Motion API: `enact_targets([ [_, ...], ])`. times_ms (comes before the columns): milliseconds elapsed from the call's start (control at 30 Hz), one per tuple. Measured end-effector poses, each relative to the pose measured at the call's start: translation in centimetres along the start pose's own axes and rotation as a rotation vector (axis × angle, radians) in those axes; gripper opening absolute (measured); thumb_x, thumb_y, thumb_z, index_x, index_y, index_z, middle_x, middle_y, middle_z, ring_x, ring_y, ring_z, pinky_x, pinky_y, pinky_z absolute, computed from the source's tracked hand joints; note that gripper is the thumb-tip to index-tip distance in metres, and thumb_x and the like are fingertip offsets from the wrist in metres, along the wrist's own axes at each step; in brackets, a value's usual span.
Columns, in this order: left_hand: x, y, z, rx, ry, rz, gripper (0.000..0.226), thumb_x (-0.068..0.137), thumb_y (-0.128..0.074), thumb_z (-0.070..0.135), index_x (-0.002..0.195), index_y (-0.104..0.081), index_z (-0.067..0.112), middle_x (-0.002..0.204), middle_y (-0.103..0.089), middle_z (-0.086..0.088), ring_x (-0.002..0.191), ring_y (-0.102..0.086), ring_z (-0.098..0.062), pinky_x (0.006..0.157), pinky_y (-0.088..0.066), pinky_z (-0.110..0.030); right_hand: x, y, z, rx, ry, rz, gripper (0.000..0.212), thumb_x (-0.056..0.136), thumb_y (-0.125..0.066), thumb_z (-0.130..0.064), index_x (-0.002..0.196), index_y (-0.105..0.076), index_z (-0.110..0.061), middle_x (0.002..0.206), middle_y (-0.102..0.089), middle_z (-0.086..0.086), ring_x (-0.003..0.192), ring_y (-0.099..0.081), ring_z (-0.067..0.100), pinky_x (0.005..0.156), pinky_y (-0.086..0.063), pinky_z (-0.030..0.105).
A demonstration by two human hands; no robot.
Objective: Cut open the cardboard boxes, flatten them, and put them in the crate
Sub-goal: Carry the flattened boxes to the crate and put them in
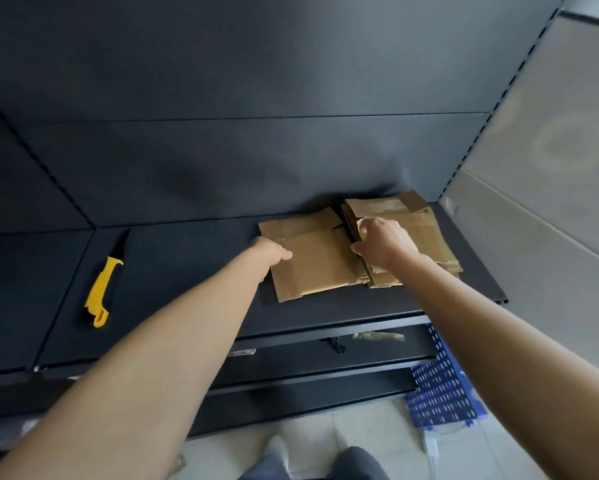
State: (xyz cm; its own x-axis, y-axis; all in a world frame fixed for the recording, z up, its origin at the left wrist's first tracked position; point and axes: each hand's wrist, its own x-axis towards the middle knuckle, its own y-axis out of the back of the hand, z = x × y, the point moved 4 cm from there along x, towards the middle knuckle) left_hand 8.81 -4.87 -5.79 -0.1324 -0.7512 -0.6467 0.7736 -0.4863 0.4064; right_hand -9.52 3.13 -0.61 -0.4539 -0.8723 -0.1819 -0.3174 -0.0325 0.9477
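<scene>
A flattened brown cardboard box [317,263] lies on the black shelf [187,271], right of centre. My left hand [272,252] grips its left edge, thumb on top. My right hand [382,242] holds its right edge, where it meets a stack of flattened cardboard [426,237] lying further right against the shelf's back panel. A knife with a yellow handle [103,289] and a black blade lies on the shelf at the left, apart from both hands. A blue perforated crate [440,386] stands on the floor at the lower right, partly hidden by my right forearm.
Lower black shelves [325,362] jut out below the top one, with small scraps on them. A grey wall [550,168] borders the shelf on the right. Pale floor tiles [325,431] and my legs show at the bottom.
</scene>
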Motion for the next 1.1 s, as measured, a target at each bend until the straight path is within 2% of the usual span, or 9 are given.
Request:
enact_targets([
  [367,4.7,-2.8,-0.6,-0.179,0.161,0.050,0.058,0.089,-0.066,0.019,0.137,-0.041,0.000,0.140,-0.046,-0.015,0.126,-0.046,-0.032,0.098,-0.040,-0.038,4.5,-0.5,3.0,-0.003,0.033,-0.068,0.027,0.090,-0.057,-0.018,0.116,-0.062,-0.010,0.116,-0.062,0.013,0.100,-0.060,0.033,0.083,-0.052,0.037],
  [533,6.2,-2.9,-0.9,-0.258,0.202,0.084,0.049,0.084,-0.072,0.019,0.126,-0.052,0.002,0.127,-0.058,-0.012,0.109,-0.059,-0.029,0.095,-0.047,-0.040,6.0,-0.1,5.0,-0.033,0.026,-0.058,0.033,0.091,-0.058,-0.019,0.122,-0.060,-0.009,0.116,-0.063,0.014,0.101,-0.061,0.033,0.079,-0.049,0.034],
  [600,6.2,-2.5,0.0,-0.254,0.142,0.092,0.047,0.090,-0.064,0.011,0.133,-0.047,0.001,0.129,-0.055,-0.011,0.101,-0.059,-0.026,0.086,-0.049,-0.033,6.6,0.1,5.7,-0.028,0.014,-0.053,0.032,0.091,-0.059,-0.020,0.120,-0.061,-0.009,0.116,-0.062,0.014,0.102,-0.060,0.032,0.078,-0.047,0.033],
  [667,6.1,-1.7,0.6,-0.275,0.101,0.121,0.045,0.093,-0.056,0.005,0.136,-0.043,-0.001,0.122,-0.052,-0.009,0.087,-0.059,-0.020,0.074,-0.051,-0.026,7.5,0.2,6.5,-0.019,-0.013,-0.032,0.027,0.092,-0.057,-0.016,0.116,-0.062,-0.008,0.114,-0.063,0.013,0.099,-0.061,0.031,0.073,-0.045,0.030],
  [733,5.9,-0.3,0.2,-0.235,0.114,0.194,0.043,0.092,-0.059,0.009,0.132,-0.047,-0.001,0.123,-0.054,-0.011,0.097,-0.060,-0.024,0.085,-0.052,-0.033,8.3,0.4,7.1,-0.020,-0.059,0.011,0.022,0.091,-0.056,-0.013,0.111,-0.063,-0.006,0.111,-0.064,0.014,0.097,-0.061,0.031,0.070,-0.045,0.030],
  [800,5.7,1.1,-0.3,-0.186,0.147,0.262,0.040,0.090,-0.063,0.012,0.126,-0.051,-0.001,0.125,-0.055,-0.017,0.112,-0.056,-0.032,0.096,-0.047,-0.041,9.0,0.7,7.6,-0.054,-0.100,0.061,0.024,0.091,-0.057,-0.014,0.112,-0.061,-0.004,0.116,-0.061,0.016,0.107,-0.056,0.033,0.077,-0.048,0.034],
  [900,5.6,2.6,-0.4,-0.195,0.157,0.296,0.040,0.091,-0.062,0.013,0.126,-0.050,0.000,0.126,-0.054,-0.017,0.116,-0.053,-0.033,0.096,-0.045,-0.043,9.4,1.4,8.0,-0.091,-0.153,0.137,0.042,0.094,-0.056,-0.028,0.128,-0.050,-0.004,0.133,-0.046,0.018,0.125,-0.039,0.035,0.099,-0.038,0.042],
  [1000,5.8,3.4,-0.1,-0.191,0.146,0.302,0.044,0.092,-0.061,0.016,0.130,-0.046,-0.001,0.129,-0.052,-0.018,0.120,-0.049,-0.034,0.102,-0.041,-0.047,9.9,1.9,8.8,-0.077,-0.213,0.141,0.060,0.092,-0.055,-0.046,0.137,-0.043,-0.009,0.139,-0.037,0.016,0.130,-0.031,0.036,0.106,-0.030,0.044],
  [1100,6.1,3.4,-0.2,-0.188,0.145,0.306,0.045,0.091,-0.062,0.014,0.130,-0.046,-0.002,0.128,-0.052,-0.017,0.120,-0.049,-0.035,0.102,-0.041,-0.046,10.7,1.3,10.4,-0.034,-0.314,0.040,0.073,0.089,-0.059,-0.049,0.143,-0.031,-0.010,0.143,-0.033,0.017,0.132,-0.029,0.037,0.107,-0.028,0.046],
])
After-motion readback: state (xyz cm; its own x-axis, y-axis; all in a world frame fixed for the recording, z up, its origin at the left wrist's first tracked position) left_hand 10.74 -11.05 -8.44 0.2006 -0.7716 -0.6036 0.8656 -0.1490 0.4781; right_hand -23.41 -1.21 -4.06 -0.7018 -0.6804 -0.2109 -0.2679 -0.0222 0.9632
